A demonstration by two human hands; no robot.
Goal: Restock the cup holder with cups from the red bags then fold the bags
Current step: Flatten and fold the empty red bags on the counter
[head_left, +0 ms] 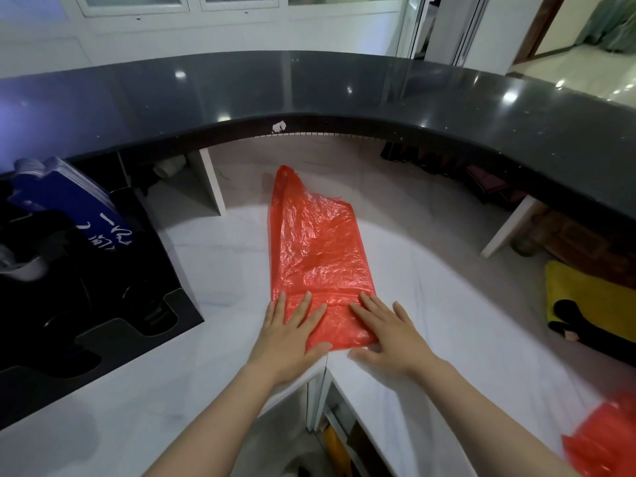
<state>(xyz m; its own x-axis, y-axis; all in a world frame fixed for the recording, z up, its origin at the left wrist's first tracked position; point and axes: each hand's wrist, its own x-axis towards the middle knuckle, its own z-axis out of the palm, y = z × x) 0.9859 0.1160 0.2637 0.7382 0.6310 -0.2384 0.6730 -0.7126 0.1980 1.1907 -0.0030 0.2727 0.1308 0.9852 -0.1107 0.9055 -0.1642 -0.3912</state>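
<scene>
An empty red plastic bag (316, 249) lies flat on the white counter (430, 304), its handle end pointing away from me. My left hand (292, 335) presses flat on the bag's near left corner, fingers straight. My right hand (385, 335) lies flat on the near right corner, fingers spread. A second red bag (605, 438) sits crumpled at the counter's lower right edge. The black cup holder (86, 311) stands at the left, with curved slots along its front; whether cups sit inside cannot be made out.
A dark curved upper counter (344, 94) arches over the back of the white surface. A blue booklet (65, 201) leans at the left. A yellow cloth with a black object (592, 304) lies at the right. White dividers (211, 182) stand under the ledge.
</scene>
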